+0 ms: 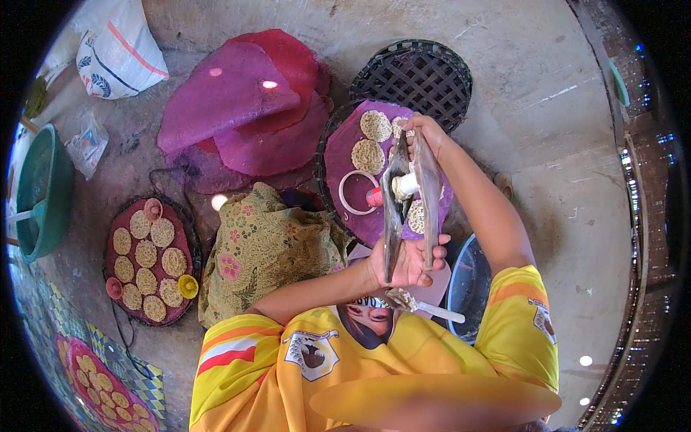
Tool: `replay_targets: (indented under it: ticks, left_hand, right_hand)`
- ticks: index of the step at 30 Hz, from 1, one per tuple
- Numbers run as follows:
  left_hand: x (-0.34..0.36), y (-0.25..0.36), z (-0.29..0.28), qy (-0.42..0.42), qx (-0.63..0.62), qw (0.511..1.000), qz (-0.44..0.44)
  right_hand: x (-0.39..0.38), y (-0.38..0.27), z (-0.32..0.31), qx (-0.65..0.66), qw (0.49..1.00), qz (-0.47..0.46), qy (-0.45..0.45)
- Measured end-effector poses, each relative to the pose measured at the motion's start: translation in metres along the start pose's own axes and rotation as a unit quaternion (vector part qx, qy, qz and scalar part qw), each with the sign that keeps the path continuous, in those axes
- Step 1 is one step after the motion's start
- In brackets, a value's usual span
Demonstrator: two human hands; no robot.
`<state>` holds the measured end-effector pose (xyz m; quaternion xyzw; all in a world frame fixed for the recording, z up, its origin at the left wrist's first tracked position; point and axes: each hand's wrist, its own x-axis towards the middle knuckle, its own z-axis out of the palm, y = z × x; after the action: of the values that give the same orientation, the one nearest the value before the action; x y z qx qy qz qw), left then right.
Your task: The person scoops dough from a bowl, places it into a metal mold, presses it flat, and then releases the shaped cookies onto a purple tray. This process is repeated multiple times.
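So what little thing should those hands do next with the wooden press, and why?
Perhaps centre the wooden press over the white ring: the right hand grips one end, the left hand is at the other, and the ring shows only purple sheet inside, beside pale lacy discs.

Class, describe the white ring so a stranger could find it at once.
Start at the round purple sheet before the person. On it, left of the two-board tool, sits a white ring, nearer the person than two pale, lacy discs. Unlike them, it is a smooth hoop with an open middle.
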<state>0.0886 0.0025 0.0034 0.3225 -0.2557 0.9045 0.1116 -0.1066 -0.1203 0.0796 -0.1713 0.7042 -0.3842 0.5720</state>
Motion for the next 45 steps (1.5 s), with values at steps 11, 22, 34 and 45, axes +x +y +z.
replay_targets:
  ticks: [11, 22, 34, 45]
  left_hand:
    - [-0.002, -0.005, 0.01, -0.014, 0.016, 0.999, 0.046]
    - [-0.009, 0.033, 0.019, 0.054, 0.116, 0.99, 0.061]
    - [-0.004, 0.0, 0.008, 0.134, 0.007, 0.989, 0.061]
    - [-0.01, 0.022, 0.027, 0.223, 0.036, 0.971, 0.079]
  right_hand:
    - [0.018, 0.001, 0.031, -0.105, 0.992, 0.0, 0.064]
    - [0.038, -0.03, 0.046, -0.104, 0.99, -0.06, 0.067]
    - [0.025, 0.008, 0.038, -0.115, 0.982, -0.034, 0.147]
    - [0.034, -0.011, 0.055, -0.148, 0.956, -0.106, 0.232]
